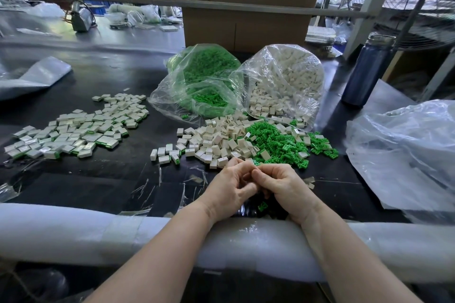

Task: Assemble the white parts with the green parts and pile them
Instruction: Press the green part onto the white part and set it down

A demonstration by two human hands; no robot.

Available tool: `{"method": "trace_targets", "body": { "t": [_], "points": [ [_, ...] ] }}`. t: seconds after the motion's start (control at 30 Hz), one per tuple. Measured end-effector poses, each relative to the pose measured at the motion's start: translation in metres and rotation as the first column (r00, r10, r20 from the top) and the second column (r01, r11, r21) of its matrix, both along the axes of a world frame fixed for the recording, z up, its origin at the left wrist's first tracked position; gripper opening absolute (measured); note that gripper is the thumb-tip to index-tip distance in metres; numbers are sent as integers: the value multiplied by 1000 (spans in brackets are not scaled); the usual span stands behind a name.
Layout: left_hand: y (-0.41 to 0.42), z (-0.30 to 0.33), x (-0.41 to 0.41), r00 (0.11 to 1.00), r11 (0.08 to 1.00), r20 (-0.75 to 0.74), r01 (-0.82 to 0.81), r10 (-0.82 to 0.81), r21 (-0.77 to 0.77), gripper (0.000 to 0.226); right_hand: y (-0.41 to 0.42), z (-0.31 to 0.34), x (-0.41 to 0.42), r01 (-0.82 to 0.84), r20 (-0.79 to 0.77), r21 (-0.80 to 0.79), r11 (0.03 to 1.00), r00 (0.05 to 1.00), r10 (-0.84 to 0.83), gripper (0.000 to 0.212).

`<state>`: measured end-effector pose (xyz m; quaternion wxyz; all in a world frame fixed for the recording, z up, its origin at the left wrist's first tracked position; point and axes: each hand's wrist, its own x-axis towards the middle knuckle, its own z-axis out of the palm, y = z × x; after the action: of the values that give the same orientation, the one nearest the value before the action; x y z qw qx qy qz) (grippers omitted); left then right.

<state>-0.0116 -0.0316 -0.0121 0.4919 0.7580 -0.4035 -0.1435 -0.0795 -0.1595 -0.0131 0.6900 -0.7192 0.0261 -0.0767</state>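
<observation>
My left hand (230, 186) and my right hand (283, 184) meet fingertip to fingertip at the table's near edge, fingers curled over something small that their backs hide. Just beyond them lies a heap of loose white parts (216, 139), with a heap of loose green parts (280, 142) to its right. A wide spread of assembled white-and-green pieces (78, 128) lies at the left. One green part (263, 206) sits on the table under my wrists. Behind the heaps stand a clear bag of green parts (204, 81) and a clear bag of white parts (288, 81).
The black table (110, 179) has a white foam-padded front edge (73, 236). A dark blue bottle (368, 71) stands at the right, with a crumpled plastic bag (403, 155) nearer. A cardboard box (246, 29) rises behind the bags. Another plastic sheet (29, 76) lies far left.
</observation>
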Motion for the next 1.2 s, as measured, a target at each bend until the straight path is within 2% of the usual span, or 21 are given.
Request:
{"method": "trace_targets", "body": {
  "t": [0.9,1.2],
  "points": [
    [0,2,-2,1000,1000,3,-14,14,1,14,1,1,0,36,-8,-19,999,999,-37,19],
    [-1,2,-2,1000,1000,2,-25,25,-2,13,1,-1,0,44,-18,21,999,999,-44,19]
  ]
}}
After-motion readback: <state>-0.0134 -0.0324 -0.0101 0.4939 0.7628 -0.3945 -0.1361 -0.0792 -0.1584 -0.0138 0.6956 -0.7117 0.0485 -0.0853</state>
